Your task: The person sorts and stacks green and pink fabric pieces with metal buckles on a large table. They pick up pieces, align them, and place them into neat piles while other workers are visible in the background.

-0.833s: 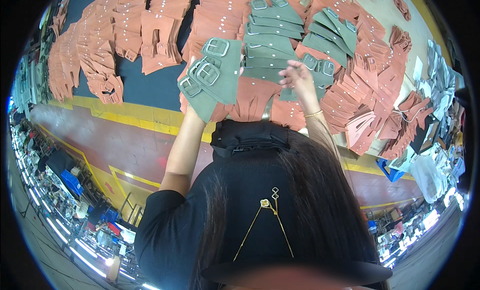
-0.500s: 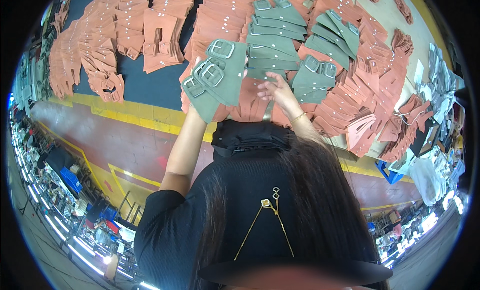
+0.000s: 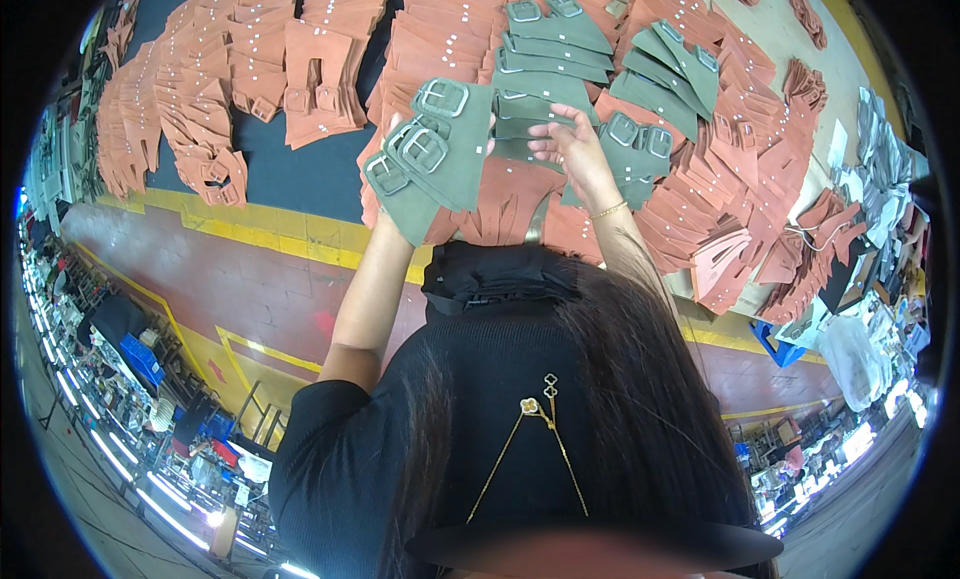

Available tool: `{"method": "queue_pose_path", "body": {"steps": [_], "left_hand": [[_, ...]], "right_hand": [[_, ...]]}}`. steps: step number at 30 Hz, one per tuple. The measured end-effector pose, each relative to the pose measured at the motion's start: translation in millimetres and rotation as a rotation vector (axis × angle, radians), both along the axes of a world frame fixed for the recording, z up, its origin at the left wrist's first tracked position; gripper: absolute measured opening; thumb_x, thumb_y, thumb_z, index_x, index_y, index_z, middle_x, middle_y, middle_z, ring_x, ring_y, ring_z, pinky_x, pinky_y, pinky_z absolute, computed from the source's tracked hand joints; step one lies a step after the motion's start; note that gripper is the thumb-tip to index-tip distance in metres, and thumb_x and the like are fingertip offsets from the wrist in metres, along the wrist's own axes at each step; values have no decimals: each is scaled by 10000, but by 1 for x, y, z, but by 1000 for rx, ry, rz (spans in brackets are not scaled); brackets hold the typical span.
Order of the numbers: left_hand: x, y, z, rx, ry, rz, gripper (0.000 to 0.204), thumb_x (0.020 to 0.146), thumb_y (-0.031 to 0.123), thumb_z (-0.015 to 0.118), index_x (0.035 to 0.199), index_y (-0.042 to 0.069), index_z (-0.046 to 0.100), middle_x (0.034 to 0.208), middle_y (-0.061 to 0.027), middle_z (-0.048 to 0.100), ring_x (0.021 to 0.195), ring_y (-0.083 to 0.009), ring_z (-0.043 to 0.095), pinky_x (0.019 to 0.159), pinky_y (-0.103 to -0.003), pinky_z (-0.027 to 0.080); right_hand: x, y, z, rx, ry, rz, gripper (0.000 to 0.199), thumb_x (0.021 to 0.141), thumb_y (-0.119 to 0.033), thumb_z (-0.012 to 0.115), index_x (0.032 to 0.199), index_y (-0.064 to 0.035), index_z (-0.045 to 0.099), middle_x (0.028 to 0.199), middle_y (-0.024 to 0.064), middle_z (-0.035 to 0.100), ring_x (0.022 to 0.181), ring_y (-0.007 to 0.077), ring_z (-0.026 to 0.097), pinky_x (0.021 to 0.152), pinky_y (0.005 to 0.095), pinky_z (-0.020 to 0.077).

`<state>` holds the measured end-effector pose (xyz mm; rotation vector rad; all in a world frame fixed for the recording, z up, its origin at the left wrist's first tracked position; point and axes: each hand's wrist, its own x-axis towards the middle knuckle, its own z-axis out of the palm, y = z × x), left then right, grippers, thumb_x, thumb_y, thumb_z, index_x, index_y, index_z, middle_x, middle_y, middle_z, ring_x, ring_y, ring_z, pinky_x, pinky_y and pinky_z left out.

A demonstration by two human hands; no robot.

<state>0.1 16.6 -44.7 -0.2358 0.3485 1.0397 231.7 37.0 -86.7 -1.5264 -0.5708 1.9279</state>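
table [image 3: 292, 171] carries orange pieces [image 3: 440, 39]; left hand [image 3: 393, 125] grips green pieces [image 3: 460, 154], buckles [image 3: 420, 149] up-left, long axes slanting down-right; right hand [image 3: 580, 151] splayed.

Maroon floor [image 3: 200, 269], yellow painted stripe [image 3: 270, 231] running along the tabletop's near side. Lower left: blue plastic bin [image 3: 143, 361], row of glowing white strip lights [image 3: 107, 461]. Right: translucent whitish plastic bag [image 3: 852, 357] near a blue angular object [image 3: 778, 346]; crumpled grey sheeting [image 3: 885, 144] above.

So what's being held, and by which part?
The left hand holds green buckled pieces from behind, fingertips at their right edge. The right hand appears empty.
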Motion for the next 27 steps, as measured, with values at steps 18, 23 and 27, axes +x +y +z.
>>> {"method": "queue_pose_path", "body": {"steps": [18,23,27], "left_hand": [[-1,1,-3,-30,-165,19,737,929,540,391,1475,64,256,1487,-267,258,1358,-425,303,1124,-541,289],[-3,0,-7,31,-201,-4,757,926,565,379,1486,76,233,1504,-263,221,1368,-418,289,1133,-531,272],[-4,0,-8,-34,-186,-7,757,921,560,391,1483,74,243,1499,-266,234,1363,-419,299,1132,-525,279]], "right_hand": [[13,51,-3,56,78,-208,308,979,-65,421,1278,-29,358,1067,191,617,879,225,637,760,345,539],[19,50,-6,17,133,-208,322,978,-61,420,1291,-16,362,1070,188,612,887,226,630,767,348,537],[20,36,-10,-28,131,-194,336,976,-58,421,1302,-8,359,1072,183,611,885,222,631,770,345,541]]}}
